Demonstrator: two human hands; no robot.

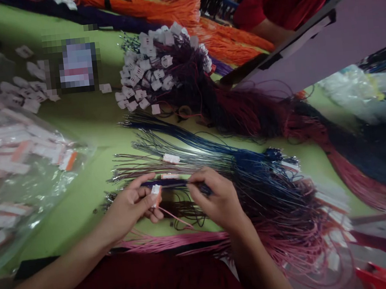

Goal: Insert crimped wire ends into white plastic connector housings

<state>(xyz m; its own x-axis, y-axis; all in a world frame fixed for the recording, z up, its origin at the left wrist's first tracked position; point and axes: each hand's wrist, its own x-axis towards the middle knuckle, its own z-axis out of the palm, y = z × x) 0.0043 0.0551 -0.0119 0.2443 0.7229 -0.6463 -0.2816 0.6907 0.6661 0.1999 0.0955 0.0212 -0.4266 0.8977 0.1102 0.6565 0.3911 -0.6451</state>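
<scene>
Between the thumb and fingers of my left hand (135,203) is a white and orange connector housing (156,195). A pink wire (176,216) trails from its lower end to the right. My right hand (215,195) is closed in a pinch over the purple wires (169,183); its fingertips are partly hidden, so I cannot tell exactly what they hold. Just beyond the hands lie two more white connector housings (171,158), one of them on the brown wires (130,172). Pink wires (175,242) run along the near table edge.
A clear plastic bag (45,178) of white and orange housings lies at the left. Farther back are wires ending in white connectors (144,71), with orange wires (172,8) beyond. A blue wire bundle (253,163) spreads rightward. A co-worker's red sleeve (268,3) shows behind a panel (333,33).
</scene>
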